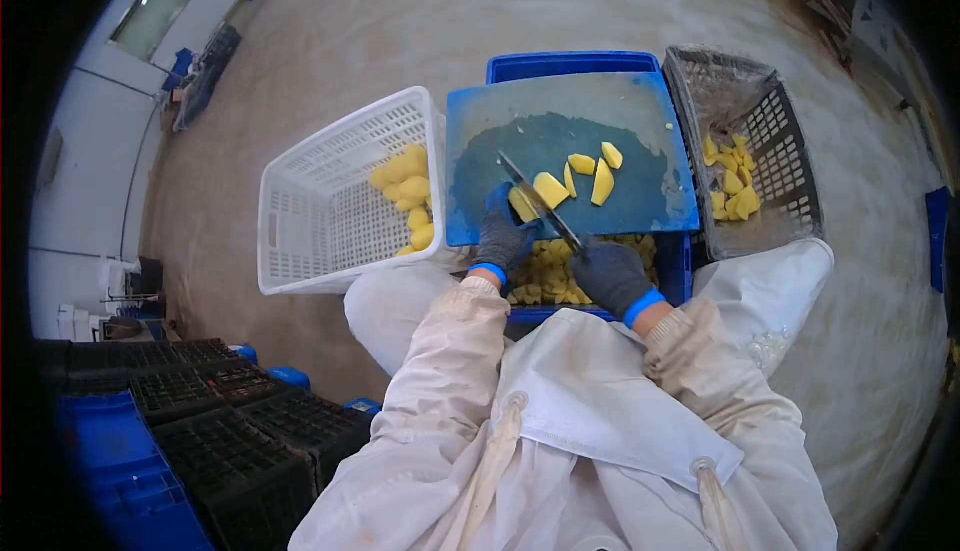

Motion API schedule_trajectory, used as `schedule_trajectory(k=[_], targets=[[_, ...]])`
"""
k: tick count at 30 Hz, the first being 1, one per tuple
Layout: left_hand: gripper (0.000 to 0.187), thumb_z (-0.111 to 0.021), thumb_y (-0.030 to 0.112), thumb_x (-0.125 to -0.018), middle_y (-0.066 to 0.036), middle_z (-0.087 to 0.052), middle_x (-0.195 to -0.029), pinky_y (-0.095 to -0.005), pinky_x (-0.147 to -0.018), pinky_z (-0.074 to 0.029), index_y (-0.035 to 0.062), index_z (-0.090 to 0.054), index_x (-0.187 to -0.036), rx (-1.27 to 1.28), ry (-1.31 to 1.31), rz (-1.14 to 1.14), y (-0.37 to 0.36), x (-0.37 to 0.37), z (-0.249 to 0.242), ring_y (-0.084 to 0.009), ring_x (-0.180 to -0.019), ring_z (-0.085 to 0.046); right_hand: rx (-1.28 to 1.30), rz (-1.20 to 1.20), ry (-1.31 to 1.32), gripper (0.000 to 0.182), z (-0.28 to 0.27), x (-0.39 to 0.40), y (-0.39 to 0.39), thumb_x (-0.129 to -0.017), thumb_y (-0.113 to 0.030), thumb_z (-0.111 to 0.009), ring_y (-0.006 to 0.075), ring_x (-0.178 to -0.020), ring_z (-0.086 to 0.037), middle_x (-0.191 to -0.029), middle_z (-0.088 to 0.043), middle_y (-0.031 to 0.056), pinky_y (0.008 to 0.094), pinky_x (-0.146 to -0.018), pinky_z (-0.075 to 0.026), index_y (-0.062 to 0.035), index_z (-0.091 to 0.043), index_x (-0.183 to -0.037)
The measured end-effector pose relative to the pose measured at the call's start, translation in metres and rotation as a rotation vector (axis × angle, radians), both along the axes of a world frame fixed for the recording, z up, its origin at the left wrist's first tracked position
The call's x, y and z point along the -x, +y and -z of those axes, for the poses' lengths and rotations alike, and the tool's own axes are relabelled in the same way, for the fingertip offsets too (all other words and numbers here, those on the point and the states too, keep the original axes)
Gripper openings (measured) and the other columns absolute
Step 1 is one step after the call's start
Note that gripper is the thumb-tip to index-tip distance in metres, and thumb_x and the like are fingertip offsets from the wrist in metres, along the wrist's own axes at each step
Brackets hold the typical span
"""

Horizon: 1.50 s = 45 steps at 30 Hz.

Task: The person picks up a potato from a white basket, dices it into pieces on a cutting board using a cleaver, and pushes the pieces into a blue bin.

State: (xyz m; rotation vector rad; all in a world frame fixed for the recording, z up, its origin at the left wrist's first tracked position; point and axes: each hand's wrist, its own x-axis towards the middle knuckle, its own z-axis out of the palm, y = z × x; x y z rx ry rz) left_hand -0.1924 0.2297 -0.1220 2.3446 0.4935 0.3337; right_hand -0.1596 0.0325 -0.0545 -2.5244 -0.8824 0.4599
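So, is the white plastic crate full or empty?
Partly full: the crate holds rounded yellow potatoes along one side; its perforated bottom shows elsewhere.

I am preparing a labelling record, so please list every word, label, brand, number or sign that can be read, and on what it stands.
No text can be read in this view.
Blue cutting board, knife, white plastic crate, dark plastic crate: no lettering can be made out.
Black crates at lower left: too dark and blurred to tell.
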Motion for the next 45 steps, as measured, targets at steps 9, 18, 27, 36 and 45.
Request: schedule_trajectory(k=[9, 18, 27, 36, 45], targets=[[0.065, -0.071, 0.020, -0.076, -0.015, -0.053, -0.115, -0.0323, -0.087, -0.046, 0.0005, -0.037, -0.127, 0.734, -0.135, 0.159, -0.028, -0.056, -0.089, -0.0228, -0.102, -0.055, -0.610, 0.601, 0.378, 0.028, 0.049, 0.002, -0.085, -0.085, -0.022, -0.053, 0.0304, -0.064, -0.061, -0.076, -0.062, 0.0184, 0.0386, -0.058, -0.048, 0.0004, -0.057, -0.102], [0.040, -0.059, 0.025, -0.082, -0.019, -0.052, -0.117, -0.0420, -0.091, -0.042, 0.0092, -0.051, -0.118, -0.339, 0.206, 0.435, -0.002, -0.112, -0.089, -0.0351, -0.106, -0.051, -0.664, 0.583, 0.289, 0.026, 0.028, -0.002, -0.092, -0.082, -0.018, -0.056, 0.0245, -0.054, -0.059, -0.072, -0.062, 0.0155, 0.0361, -0.052, -0.048, -0.0015, -0.058, -0.102], [0.038, -0.065, 0.038, -0.074, -0.019, -0.061, -0.096, -0.0450, -0.080, -0.045, 0.0075, -0.059, -0.096, -0.158, 0.426, -0.017, 0.001, -0.049, -0.007, -0.0357, -0.091, -0.058, 0.022, 0.035, -0.027, 0.028, -0.010, -0.019, -0.050, -0.083, -0.029, -0.048, 0.0317, -0.071, -0.062, -0.070, -0.062, 0.0168, 0.0437, -0.062, -0.049, -0.0057, -0.060, -0.093], [0.033, -0.063, 0.034, -0.076, -0.019, -0.060, -0.094, -0.0457, -0.079, -0.045, 0.0072, -0.060, -0.094, -0.198, 0.319, -0.043, -0.007, -0.047, -0.005, -0.0357, -0.090, -0.057, 0.192, -0.014, 0.051, 0.028, 0.000, -0.031, -0.024, -0.082, -0.027, -0.049, 0.0317, -0.076, -0.063, -0.079, -0.064, 0.0176, 0.0445, -0.068, -0.049, -0.0039, -0.060, -0.093], [0.046, -0.060, 0.025, -0.077, -0.019, -0.049, -0.122, -0.0438, -0.095, -0.038, 0.0129, -0.051, -0.120, -0.411, 0.221, 0.103, 0.015, -0.058, 0.003, -0.0371, -0.115, -0.044, -0.137, 0.206, 0.101, 0.028, -0.002, -0.020, -0.050, -0.082, -0.029, -0.051, 0.0377, -0.075, -0.060, -0.078, -0.061, 0.0204, 0.0461, -0.066, -0.047, -0.0076, -0.059, -0.100]])
